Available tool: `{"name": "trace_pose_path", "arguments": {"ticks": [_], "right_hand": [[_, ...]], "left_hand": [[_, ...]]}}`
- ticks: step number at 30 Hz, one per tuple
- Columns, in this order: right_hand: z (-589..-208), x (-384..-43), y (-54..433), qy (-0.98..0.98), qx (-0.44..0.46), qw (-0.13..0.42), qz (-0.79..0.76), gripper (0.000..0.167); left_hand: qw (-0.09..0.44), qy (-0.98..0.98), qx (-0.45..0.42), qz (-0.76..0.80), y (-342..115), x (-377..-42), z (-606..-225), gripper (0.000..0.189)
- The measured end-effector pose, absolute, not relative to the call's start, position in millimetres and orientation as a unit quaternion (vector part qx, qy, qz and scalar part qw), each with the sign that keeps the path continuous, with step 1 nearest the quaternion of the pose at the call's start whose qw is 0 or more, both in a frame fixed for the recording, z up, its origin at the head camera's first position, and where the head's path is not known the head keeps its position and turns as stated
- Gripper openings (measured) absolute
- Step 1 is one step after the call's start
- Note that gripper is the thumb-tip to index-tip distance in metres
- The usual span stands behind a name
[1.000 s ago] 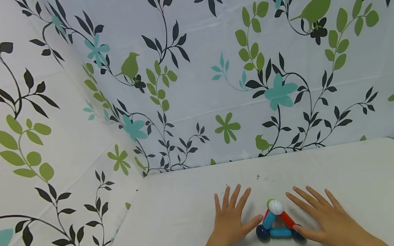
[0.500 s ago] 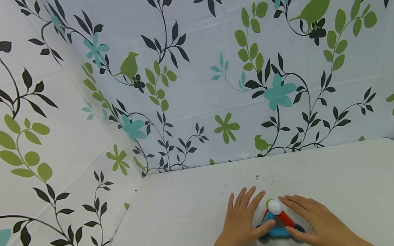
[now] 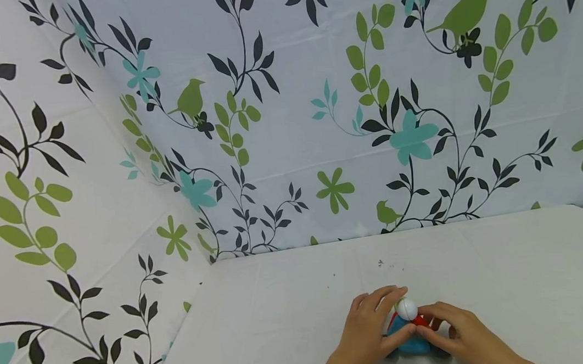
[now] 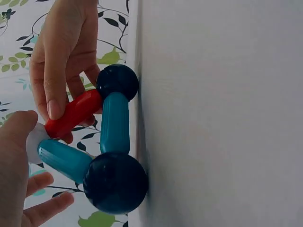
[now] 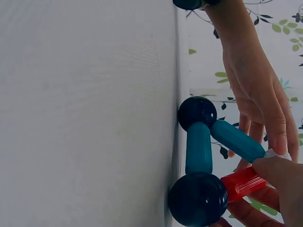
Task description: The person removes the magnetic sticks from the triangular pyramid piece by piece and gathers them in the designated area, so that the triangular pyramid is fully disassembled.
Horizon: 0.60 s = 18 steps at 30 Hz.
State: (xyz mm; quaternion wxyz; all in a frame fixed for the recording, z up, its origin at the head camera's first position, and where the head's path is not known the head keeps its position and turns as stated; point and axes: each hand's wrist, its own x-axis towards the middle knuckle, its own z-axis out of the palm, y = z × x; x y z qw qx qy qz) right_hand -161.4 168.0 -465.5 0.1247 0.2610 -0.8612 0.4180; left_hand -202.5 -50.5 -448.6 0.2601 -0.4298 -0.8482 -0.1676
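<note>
A magnetic ball-and-stick toy stands on the white table, built as a pyramid. Its white ball [image 3: 406,309] is on top, and large dark blue balls [image 4: 116,182] form its base. A light blue stick [image 4: 115,123] joins two base balls; another light blue stick [image 5: 238,141] and a red stick [image 4: 75,113] slope up to the white ball. My left hand [image 3: 370,329] holds the upper part, thumb in front and index fingertip behind the white ball. My right hand [image 3: 457,330] pinches the red stick between thumb and fingers. Both hands partly cover the base in the head view.
The white table [image 3: 278,298] stretches out around the toy, with small dark marks [image 3: 381,263] behind it. A cloth [image 3: 278,122] printed with leaves, flowers and birds hangs at the back and on the left side.
Both hands have moved inward from either side of the toy. Their spread fingers have curled in, and they now hold its upper part and red stick. The toy stays in place.
</note>
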Motion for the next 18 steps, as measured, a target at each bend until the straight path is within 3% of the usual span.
{"name": "trace_pose_path", "arguments": {"ticks": [8, 18], "right_hand": [[-468.6, -165.9, 171.4, -0.849, 0.282, 0.108, 0.434, 0.026], [-465.6, -166.2, 172.4, -0.855, 0.271, 0.072, 0.437, 0.029]], "left_hand": [[0.247, -0.82, -0.477, -0.196, -47.9, -202.2, -447.4, 0.039], [0.232, -0.828, -0.475, -0.186, -47.2, -200.9, -446.6, 0.036]]}}
